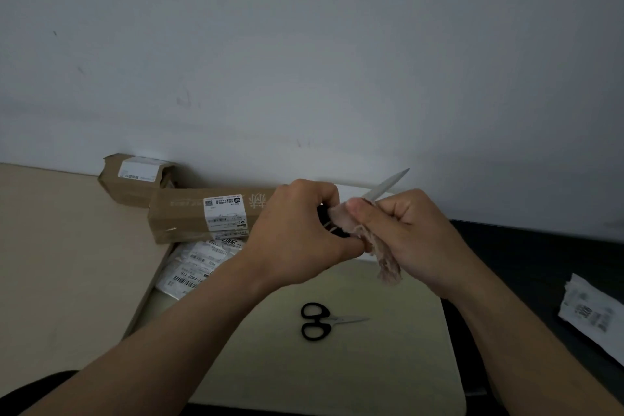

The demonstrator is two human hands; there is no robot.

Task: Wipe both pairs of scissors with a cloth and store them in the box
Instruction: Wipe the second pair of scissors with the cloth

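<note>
Forearms, two, bare, enter from 7 and 5 o'clock and meet at frame centre above the table.

1. Left hand (297,230): fingers curled tight round the black handle end of the held scissors (388,184). Only a dark sliver of handle shows between the fingers.
2. Right hand (415,236): thumb and curled fingers pinch the cloth (385,257) onto the base of the blades, just beside the left hand, at its 3 o'clock.
3. Cloth: pale and frayed, wrapped at the blade root, with a loose tail hanging toward 6 o'clock below the right hand.
4. Held scissors: raised off the table. The bare blade tip stands out of the cloth toward 1 o'clock. Whether the blades are together or parted cannot be told.
5. Second scissors (320,320): black loop handles, blades closed, lying flat on the pale table (337,365) at 6 o'clock from the grip, tip toward 3 o'clock, untouched.
6. Long cardboard box (182,223): at 9 o'clock from the grip, with a white shipping label, lying on its side.
7. Smaller cardboard box (135,179): at 10 o'clock, behind the long one, against the wall.
8. Labelled white bags (196,263): a pile just below the long box.
9. White packet (591,311): at 4 o'clock, on the dark surface (523,263), well apart from the hands.
</note>
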